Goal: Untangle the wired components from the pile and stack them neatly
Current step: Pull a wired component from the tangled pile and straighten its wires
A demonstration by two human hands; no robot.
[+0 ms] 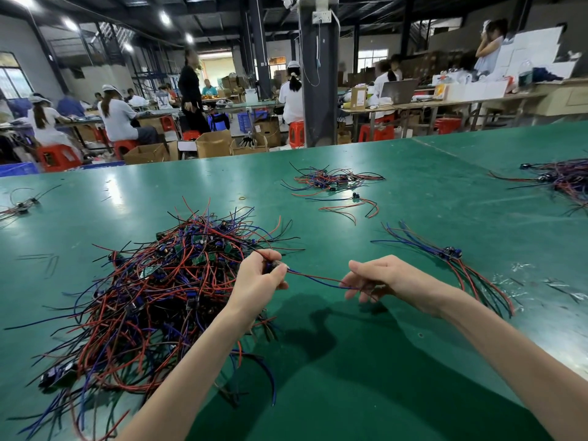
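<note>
**One component stretched between both grips**

Your left grip (258, 280) is clenched around a small dark wired component (271, 267). Your fingers cover most of its body, so its shape is hard to make out. Its red and blue leads (318, 278) run to your right grip (380, 276), whose curled fingers grasp them. The lead tips are hidden under those fingers.

The large tangled pile of red, blue and black wires with small green boards (152, 291) lies on the green worktop (366, 361) just left of your left wrist. Its near strands are cut off at the bottom edge.

Another dark wire heap (561, 181) is cropped by the right edge, and a few stray pieces (19, 207) are cropped by the left edge.

Brown cardboard boxes (213, 144) stand on the floor past the worktop with their flaps up. You cannot see what is in them.

The held component's long axis runs across you, almost level. Its body is toward the pile and its leads point right, above the worktop.

The tidy bundle of sorted components (453, 256) lies near your right forearm on a diagonal. Its blue leads point far-left, its red and black leads point near-right, and the dark bodies sit together in between.

A smaller loose tangle (331, 179) lies farther back.
</note>
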